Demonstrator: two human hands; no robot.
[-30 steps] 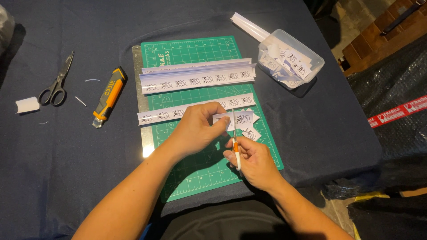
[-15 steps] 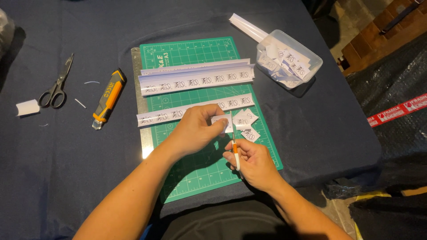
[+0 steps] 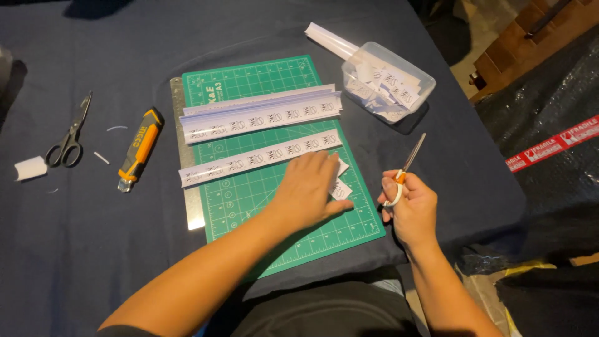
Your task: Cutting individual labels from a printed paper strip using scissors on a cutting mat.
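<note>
Left hand [image 3: 309,190] flat on cut paper slips [image 3: 340,184] — right hand [image 3: 412,209] grips small scissors [image 3: 409,165].

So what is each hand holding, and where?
The right hand grips small scissors by their handles. The left hand holds nothing; it lies flat on cut paper pieces.

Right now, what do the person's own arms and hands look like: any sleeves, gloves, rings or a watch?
Both arms are bare from hand to elbow. The left hand and right hand wear no gloves, and no ring, watch or wristband shows. A dark sleeve edge seems to begin near the left arm's upper end at the bottom edge. No markings are visible.
</note>
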